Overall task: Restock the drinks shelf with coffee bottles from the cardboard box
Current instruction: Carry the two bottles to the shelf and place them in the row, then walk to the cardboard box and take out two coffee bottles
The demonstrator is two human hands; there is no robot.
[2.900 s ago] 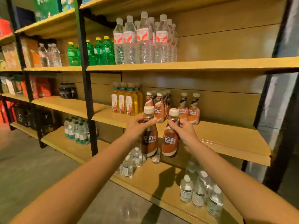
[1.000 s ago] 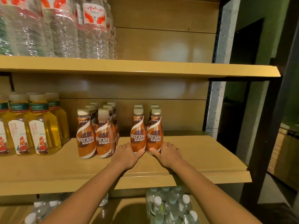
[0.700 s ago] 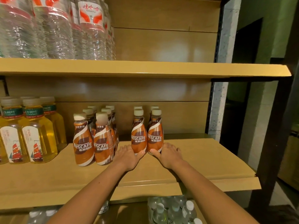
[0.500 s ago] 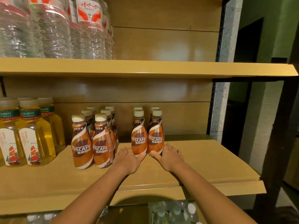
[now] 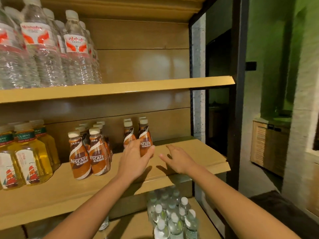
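Brown Nescafe coffee bottles stand on the middle wooden shelf (image 5: 195, 152) in two clusters. A left cluster (image 5: 89, 157) has several bottles. A smaller cluster stands to its right, with a front coffee bottle (image 5: 145, 140) showing its label. My left hand (image 5: 134, 159) lies in front of this smaller cluster, fingers spread, thumb across the base of the front bottle and hiding its neighbour's lower half. My right hand (image 5: 177, 159) hovers over the bare shelf to the right, fingers apart, holding nothing. The cardboard box is out of view.
Yellow tea bottles (image 5: 31, 159) stand at the shelf's left. Large water bottles (image 5: 43, 49) fill the shelf above, small water bottles (image 5: 172, 214) the one below. A black upright post (image 5: 234, 100) ends the shelf on the right; a slatted wooden cabinet (image 5: 269, 145) stands beyond.
Both hands have lifted off the shelf board. My right hand has moved away from the bottles to the right; my left has slid right across the pair. The view has turned right and upward.
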